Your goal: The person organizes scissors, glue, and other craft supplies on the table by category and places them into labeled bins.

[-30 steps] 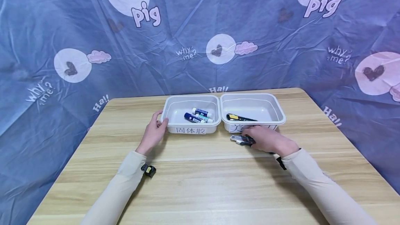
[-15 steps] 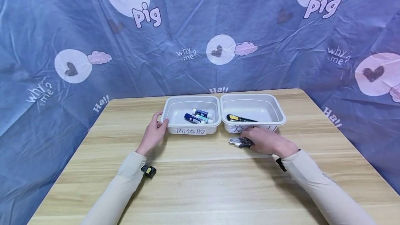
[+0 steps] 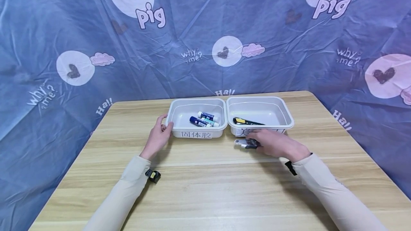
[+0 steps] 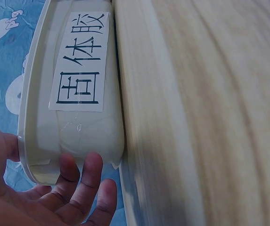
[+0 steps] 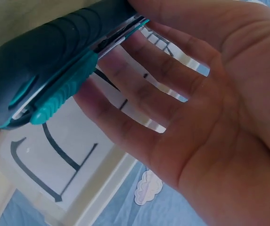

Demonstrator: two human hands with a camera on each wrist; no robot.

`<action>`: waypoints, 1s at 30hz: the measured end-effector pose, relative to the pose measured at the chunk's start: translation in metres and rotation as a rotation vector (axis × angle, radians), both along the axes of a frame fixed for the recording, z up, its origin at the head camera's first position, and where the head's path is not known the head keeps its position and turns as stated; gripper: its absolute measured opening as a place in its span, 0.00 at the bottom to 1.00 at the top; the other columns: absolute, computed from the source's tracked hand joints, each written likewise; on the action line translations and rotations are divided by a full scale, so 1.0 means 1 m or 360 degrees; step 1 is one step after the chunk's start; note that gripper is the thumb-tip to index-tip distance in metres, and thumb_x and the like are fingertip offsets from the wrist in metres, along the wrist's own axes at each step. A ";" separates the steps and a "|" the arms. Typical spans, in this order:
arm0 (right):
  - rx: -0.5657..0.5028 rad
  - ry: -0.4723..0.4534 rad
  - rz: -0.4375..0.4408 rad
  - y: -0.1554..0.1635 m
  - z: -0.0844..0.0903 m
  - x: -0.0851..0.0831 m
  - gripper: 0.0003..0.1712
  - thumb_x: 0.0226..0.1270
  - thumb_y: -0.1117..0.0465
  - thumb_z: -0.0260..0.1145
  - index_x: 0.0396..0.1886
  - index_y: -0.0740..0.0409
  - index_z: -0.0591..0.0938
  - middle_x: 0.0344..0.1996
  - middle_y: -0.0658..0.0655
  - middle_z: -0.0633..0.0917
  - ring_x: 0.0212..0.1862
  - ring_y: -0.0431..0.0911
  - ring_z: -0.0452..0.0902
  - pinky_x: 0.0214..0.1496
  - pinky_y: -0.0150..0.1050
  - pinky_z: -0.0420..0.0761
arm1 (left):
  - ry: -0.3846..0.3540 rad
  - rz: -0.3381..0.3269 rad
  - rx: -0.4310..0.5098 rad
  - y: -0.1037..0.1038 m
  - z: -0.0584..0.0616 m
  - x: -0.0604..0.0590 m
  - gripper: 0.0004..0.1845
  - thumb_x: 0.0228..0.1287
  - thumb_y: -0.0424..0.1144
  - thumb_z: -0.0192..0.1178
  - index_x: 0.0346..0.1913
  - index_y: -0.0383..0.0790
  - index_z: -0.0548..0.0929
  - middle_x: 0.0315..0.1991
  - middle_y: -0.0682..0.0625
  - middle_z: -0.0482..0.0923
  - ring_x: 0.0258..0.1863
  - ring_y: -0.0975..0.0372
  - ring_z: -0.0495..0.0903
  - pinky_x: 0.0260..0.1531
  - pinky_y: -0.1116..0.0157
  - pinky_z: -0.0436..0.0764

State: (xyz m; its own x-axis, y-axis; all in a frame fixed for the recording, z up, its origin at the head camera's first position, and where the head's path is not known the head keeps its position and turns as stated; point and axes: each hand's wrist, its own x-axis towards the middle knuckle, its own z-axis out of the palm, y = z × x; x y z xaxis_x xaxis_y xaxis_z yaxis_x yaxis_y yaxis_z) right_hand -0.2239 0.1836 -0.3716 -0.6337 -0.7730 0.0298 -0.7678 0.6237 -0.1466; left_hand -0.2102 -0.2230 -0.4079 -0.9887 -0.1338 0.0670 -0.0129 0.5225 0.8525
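Wood table (image 3: 205, 188), blue sheet behind: L hand (image 3: 158, 136) w/ relaxed fingers steadies glue tray (image 3: 196, 115); R hand (image 3: 276, 144) grips cutter (image 3: 245, 143), nudged slightly toward front of knife tray (image 3: 260, 111), not yet in.

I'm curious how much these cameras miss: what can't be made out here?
- Right bin's label: head view, the right hand covers most of it.
- Utility knife: right wrist view, its far end is cut off by the frame edge.
- Glue sticks: head view, print too small to read.
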 end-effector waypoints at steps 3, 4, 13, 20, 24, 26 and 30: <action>-0.0020 0.0029 0.0021 0.001 0.002 0.001 0.21 0.53 0.73 0.75 0.47 0.55 0.85 0.40 0.50 0.85 0.43 0.46 0.83 0.49 0.48 0.82 | 0.0005 0.0001 -0.0006 0.000 0.000 0.000 0.30 0.80 0.48 0.50 0.78 0.43 0.60 0.27 0.48 0.75 0.27 0.60 0.74 0.32 0.63 0.72; -0.0021 0.0038 0.0018 0.001 0.002 0.001 0.21 0.53 0.73 0.75 0.47 0.54 0.85 0.39 0.49 0.85 0.42 0.45 0.82 0.48 0.47 0.82 | 0.0007 0.0003 -0.0011 0.000 0.000 0.000 0.30 0.80 0.48 0.50 0.78 0.43 0.60 0.27 0.49 0.75 0.27 0.61 0.74 0.32 0.64 0.72; 0.0001 0.0049 -0.0062 -0.001 0.009 0.006 0.22 0.55 0.73 0.74 0.48 0.51 0.85 0.41 0.49 0.85 0.43 0.45 0.82 0.47 0.47 0.83 | 0.0025 0.0016 -0.0011 0.000 -0.001 -0.002 0.29 0.80 0.48 0.50 0.77 0.44 0.62 0.25 0.52 0.73 0.27 0.62 0.73 0.34 0.63 0.71; -0.0052 0.0064 -0.0047 -0.001 0.016 0.010 0.24 0.55 0.74 0.74 0.51 0.54 0.85 0.47 0.54 0.87 0.48 0.50 0.84 0.50 0.50 0.83 | 0.0017 0.0009 0.0002 0.000 -0.002 -0.001 0.29 0.81 0.48 0.50 0.77 0.43 0.61 0.26 0.52 0.73 0.28 0.61 0.74 0.35 0.62 0.72; -0.0057 0.0058 -0.0071 0.000 0.020 0.012 0.25 0.57 0.73 0.73 0.55 0.54 0.85 0.49 0.55 0.86 0.51 0.52 0.84 0.51 0.52 0.83 | 0.0012 0.0008 -0.0001 0.000 -0.002 -0.002 0.29 0.81 0.48 0.50 0.78 0.43 0.61 0.26 0.52 0.73 0.28 0.61 0.74 0.35 0.62 0.72; -0.0047 0.0053 -0.0112 0.001 0.023 0.013 0.26 0.58 0.72 0.74 0.57 0.53 0.84 0.49 0.55 0.86 0.51 0.53 0.84 0.51 0.53 0.83 | 0.0015 0.0012 -0.0003 0.000 -0.002 -0.002 0.29 0.81 0.48 0.50 0.77 0.43 0.61 0.26 0.52 0.73 0.28 0.61 0.74 0.34 0.62 0.71; -0.0039 0.0081 -0.0143 0.004 0.029 0.014 0.28 0.58 0.71 0.74 0.59 0.53 0.84 0.46 0.55 0.86 0.48 0.53 0.85 0.48 0.53 0.84 | 0.0016 0.0013 -0.0008 0.000 -0.001 -0.001 0.29 0.80 0.48 0.50 0.77 0.43 0.61 0.26 0.51 0.74 0.28 0.61 0.74 0.35 0.62 0.71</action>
